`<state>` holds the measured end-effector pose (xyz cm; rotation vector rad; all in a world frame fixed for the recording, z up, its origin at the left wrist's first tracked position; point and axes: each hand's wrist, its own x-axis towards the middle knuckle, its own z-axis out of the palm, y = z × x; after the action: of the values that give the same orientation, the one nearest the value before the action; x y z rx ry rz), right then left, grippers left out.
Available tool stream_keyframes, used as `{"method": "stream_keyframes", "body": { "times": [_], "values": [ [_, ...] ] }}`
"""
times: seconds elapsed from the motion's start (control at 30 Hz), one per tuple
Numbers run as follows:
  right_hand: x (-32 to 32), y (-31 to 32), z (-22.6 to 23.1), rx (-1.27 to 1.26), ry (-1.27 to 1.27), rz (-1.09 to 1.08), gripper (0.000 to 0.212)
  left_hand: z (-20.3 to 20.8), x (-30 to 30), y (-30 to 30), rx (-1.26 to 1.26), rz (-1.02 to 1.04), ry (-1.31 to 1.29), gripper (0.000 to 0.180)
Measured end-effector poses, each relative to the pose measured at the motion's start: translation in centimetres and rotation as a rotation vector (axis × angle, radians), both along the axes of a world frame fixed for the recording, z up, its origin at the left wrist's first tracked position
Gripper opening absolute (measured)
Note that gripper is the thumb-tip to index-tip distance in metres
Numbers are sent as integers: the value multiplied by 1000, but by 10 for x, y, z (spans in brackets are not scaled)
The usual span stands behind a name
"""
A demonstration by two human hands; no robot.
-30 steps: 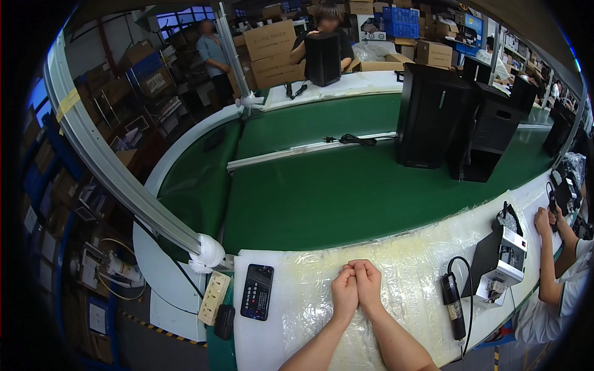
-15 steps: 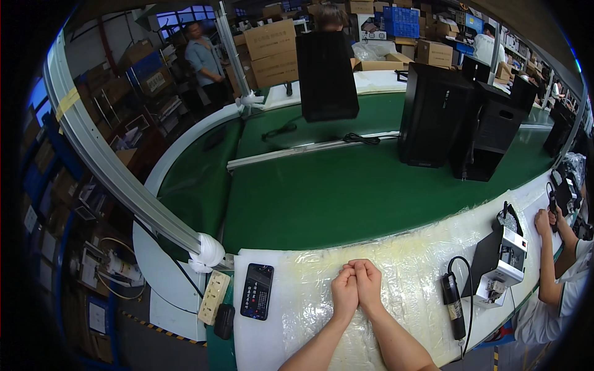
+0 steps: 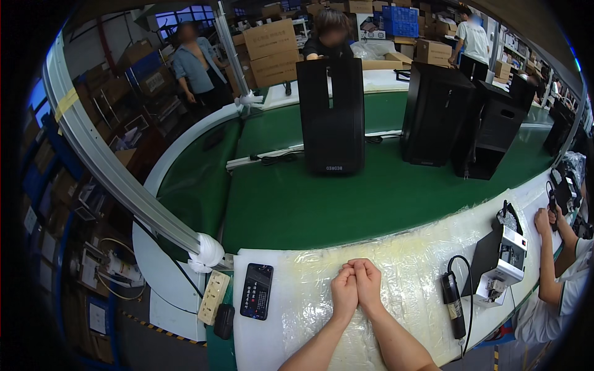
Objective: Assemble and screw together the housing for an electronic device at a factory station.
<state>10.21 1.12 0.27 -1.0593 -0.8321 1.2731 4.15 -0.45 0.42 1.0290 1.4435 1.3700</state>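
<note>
The left hand point(image 3: 344, 292) and the right hand point(image 3: 369, 284) are pressed together at the near middle of the workbench point(image 3: 411, 256), fingers curled in and knuckles meeting. Both are closed, with nothing visible between them. They lie over the clear plastic film point(image 3: 315, 272) that covers the pale bench top; whether they press on it cannot be told.

A dark smartphone point(image 3: 257, 292), its screen lit, lies flat to the left of the left hand, near but clearly apart from it. Farther left, at the bench's edge, a cream power strip point(image 3: 214, 298) sits with a small black case point(image 3: 224, 321) just beside its near end. To the right of the right hand, well apart, a black cylindrical electric screwdriver point(image 3: 453, 306) lies lengthwise on the bench, its cable point(image 3: 468, 278) looping round on the right. Beyond it to the right is a boxy white machine point(image 3: 512, 247) with a black side panel.

Past the bench's far edge runs a green conveyor belt point(image 3: 297, 213). A tall black speaker cabinet point(image 3: 334, 133) is upright there, on the far side of the hands and well out from them, with a person point(image 3: 331, 43) behind it. A coiled black power cord point(image 3: 272, 159) lies left of that cabinet. Farther right stands another black cabinet point(image 3: 436, 117).
</note>
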Motion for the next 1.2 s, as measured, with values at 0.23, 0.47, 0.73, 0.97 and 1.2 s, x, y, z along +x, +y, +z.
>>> {"method": "stream_keyframes", "body": {
  "times": [0.23, 0.47, 0.73, 0.97, 1.2],
  "values": [
    [0, -1, 1, 4, -17, 8, 22, -1, -2, -1, 8, -3, -5, 17],
    [1, -1, 0, 13, -12, -4, 22, -2, 2, -1, 24, 0, -48, 17],
    [3, -1, -3, 18, -125, -37, 21, -11, 5, 2, 114, 11, -149, 21],
    [7, -3, 5, 18, -113, -43, 22, -11, 15, -1, 151, 131, -33, 21],
    [6, 6, -11, 69, -129, -184, 23, 9, -19, 41, 99, -318, 516, 19]
  ]
}}
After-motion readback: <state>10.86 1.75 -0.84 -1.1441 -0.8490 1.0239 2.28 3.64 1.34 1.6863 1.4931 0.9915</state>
